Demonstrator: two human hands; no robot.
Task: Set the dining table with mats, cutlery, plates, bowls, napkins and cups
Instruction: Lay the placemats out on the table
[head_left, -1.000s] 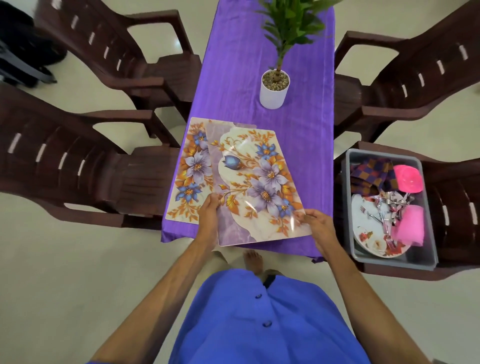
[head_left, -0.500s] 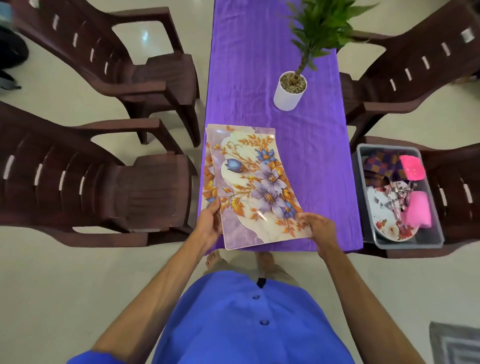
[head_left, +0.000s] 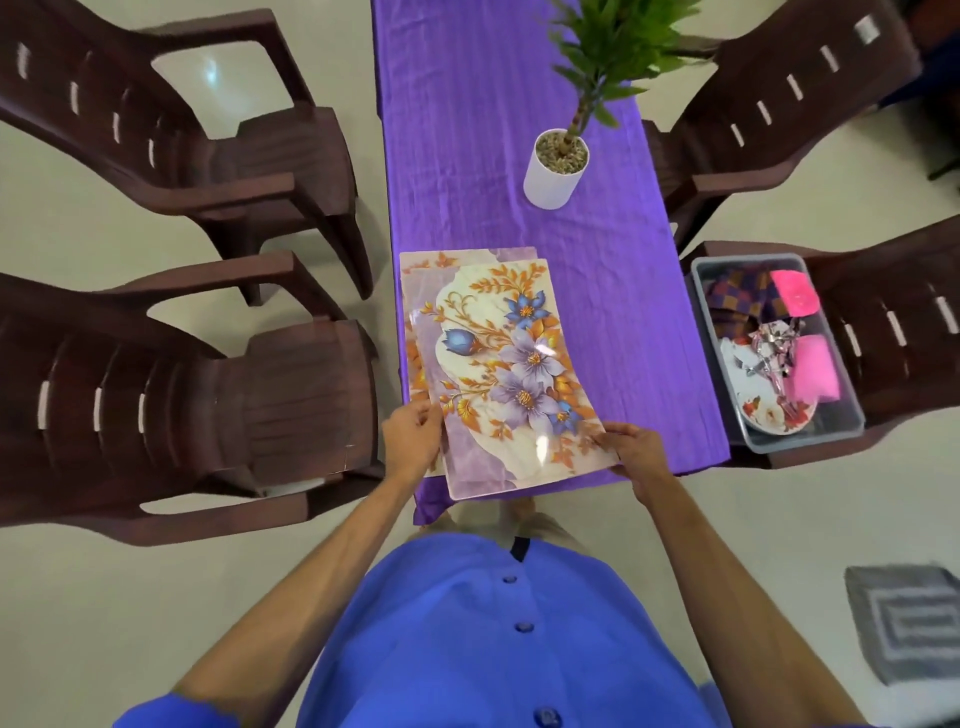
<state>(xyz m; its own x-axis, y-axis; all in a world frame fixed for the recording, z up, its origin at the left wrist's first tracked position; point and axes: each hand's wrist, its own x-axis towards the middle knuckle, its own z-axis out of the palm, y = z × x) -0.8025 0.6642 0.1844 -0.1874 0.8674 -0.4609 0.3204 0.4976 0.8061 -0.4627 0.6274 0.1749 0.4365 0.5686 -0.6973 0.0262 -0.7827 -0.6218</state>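
A glossy floral mat (head_left: 511, 374) is lifted slightly over the near end of the purple-clothed table (head_left: 613, 291). My left hand (head_left: 413, 439) pinches its near left edge and my right hand (head_left: 631, 447) pinches its near right corner. Under it lies a second floral mat (head_left: 415, 270) flat on the cloth, mostly covered, showing at the far and left edges. A grey bin (head_left: 701, 270) on the right chair holds a floral plate (head_left: 753, 410), cutlery (head_left: 774, 343), pink cups (head_left: 813, 369) and checked napkins (head_left: 743, 291).
A white pot with a green plant (head_left: 553, 171) stands mid-table. Brown plastic chairs flank the table: two on the left (head_left: 291, 400), two on the right (head_left: 779, 119). A grey rug (head_left: 909, 618) lies on the floor at the lower right.
The top mat has swung over the lower mat, covering most of it. The view has shifted left, so the table and bin sit further right.
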